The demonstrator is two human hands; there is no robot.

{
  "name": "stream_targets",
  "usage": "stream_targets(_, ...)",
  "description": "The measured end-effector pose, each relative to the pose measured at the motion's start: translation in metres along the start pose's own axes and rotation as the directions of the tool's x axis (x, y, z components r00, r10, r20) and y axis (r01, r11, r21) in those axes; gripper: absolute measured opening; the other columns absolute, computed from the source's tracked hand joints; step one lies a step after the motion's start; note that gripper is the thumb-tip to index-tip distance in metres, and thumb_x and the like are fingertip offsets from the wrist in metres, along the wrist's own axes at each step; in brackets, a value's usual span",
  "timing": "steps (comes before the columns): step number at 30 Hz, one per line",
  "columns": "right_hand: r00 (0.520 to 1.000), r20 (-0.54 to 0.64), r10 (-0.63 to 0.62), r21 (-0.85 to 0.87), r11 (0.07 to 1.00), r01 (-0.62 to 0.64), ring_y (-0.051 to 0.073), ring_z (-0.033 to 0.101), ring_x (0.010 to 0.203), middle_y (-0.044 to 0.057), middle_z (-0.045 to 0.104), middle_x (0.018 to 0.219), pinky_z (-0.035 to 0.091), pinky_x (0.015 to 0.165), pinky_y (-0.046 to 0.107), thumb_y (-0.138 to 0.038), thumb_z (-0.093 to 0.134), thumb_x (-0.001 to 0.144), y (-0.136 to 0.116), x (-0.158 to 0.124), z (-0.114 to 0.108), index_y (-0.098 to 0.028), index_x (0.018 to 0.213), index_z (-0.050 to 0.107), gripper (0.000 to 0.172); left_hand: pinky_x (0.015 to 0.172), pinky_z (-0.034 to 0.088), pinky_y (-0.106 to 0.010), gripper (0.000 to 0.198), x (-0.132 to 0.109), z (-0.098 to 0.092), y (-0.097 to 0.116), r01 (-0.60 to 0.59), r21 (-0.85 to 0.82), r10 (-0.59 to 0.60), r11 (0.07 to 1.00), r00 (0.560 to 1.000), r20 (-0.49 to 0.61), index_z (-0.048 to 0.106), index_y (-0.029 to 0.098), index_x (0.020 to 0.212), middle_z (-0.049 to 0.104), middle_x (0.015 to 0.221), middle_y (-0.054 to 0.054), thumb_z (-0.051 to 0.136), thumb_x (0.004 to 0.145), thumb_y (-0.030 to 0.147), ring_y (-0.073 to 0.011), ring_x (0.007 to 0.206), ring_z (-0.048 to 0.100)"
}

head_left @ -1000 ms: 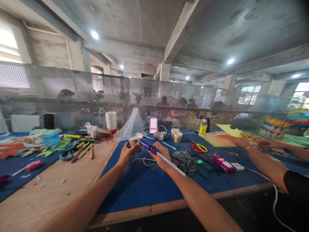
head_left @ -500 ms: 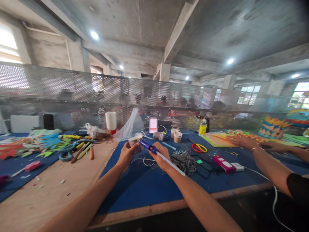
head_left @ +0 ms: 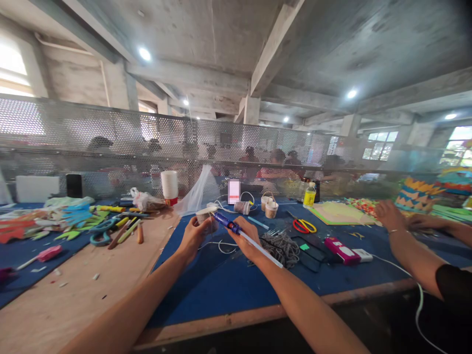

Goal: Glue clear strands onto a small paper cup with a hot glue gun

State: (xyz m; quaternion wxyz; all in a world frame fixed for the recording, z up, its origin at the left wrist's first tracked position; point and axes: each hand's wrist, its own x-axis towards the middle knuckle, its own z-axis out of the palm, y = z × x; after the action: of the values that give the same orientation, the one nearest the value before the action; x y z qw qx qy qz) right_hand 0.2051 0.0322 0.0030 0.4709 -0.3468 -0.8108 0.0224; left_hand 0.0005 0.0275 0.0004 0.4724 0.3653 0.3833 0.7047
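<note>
My left hand (head_left: 191, 235) is closed around a small cup wrapped in grey twine (head_left: 205, 218), held above the blue mat (head_left: 236, 285). My right hand (head_left: 248, 241) grips a blue glue gun (head_left: 229, 225) with a white glue stick (head_left: 262, 251) sticking out of its back toward me. The gun's nozzle touches the cup's rim. A loose pile of grey twine (head_left: 282, 247) lies just right of my right hand.
Red-and-yellow scissors (head_left: 304, 225), a pink box (head_left: 339, 248), a twine spool (head_left: 242, 207), small cups (head_left: 272, 208) and a yellow bottle (head_left: 310, 195) lie beyond. Paper cutouts and tools (head_left: 92, 221) sit left. A neighbour's hands (head_left: 389, 215) work at right. A mesh screen (head_left: 110, 132) backs the table.
My hands, cup and glue gun have stayed put. The neighbour's hands at right drew back toward the right, off the yellow sheet.
</note>
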Motion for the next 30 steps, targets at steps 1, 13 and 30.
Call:
stream_targets(1, 1.000, -0.004, 0.001, -0.003, 1.000, -0.001, 0.017, 0.064, 0.077, 0.001, 0.066, 0.091, 0.041, 0.068, 0.025, -0.036, 0.060, 0.101, 0.0002, 0.0000, 0.0003, -0.023, 0.094, 0.062, 0.015, 0.082, 0.062, -0.035, 0.050, -0.0006, 0.0004, 0.0006, 0.000, 0.000, 0.000, 1.000, 1.000, 0.002, 0.067, 0.015, 0.109, 0.076, 0.103, -0.009, 0.093, 0.068, 0.030, -0.0203, 0.085, 0.074)
stream_targets(13, 1.000, -0.009, 0.007, -0.014, 1.000, -0.007, 0.016, 0.064, 0.077, 0.000, 0.067, 0.091, 0.042, 0.068, 0.025, -0.034, 0.061, 0.100, -0.0022, 0.0005, -0.0017, -0.023, 0.094, 0.062, 0.012, 0.082, 0.062, -0.034, 0.050, -0.0041, 0.0024, 0.0055, 0.015, 0.014, -0.016, 1.000, 1.000, 0.008, 0.067, 0.015, 0.108, 0.076, 0.103, -0.009, 0.093, 0.068, 0.030, -0.0203, 0.084, 0.075)
stream_targets(30, 0.999, -0.023, 0.031, -0.006, 0.999, -0.032, 0.017, 0.064, 0.076, 0.000, 0.067, 0.089, 0.042, 0.067, 0.025, -0.036, 0.061, 0.100, -0.0011, 0.0009, 0.0000, -0.024, 0.092, 0.062, 0.015, 0.084, 0.062, -0.035, 0.054, -0.0009, -0.0006, 0.0015, 0.015, -0.012, -0.015, 1.000, 1.000, 0.019, 0.068, 0.015, 0.109, 0.076, 0.104, -0.010, 0.095, 0.066, 0.033, -0.0208, 0.087, 0.075)
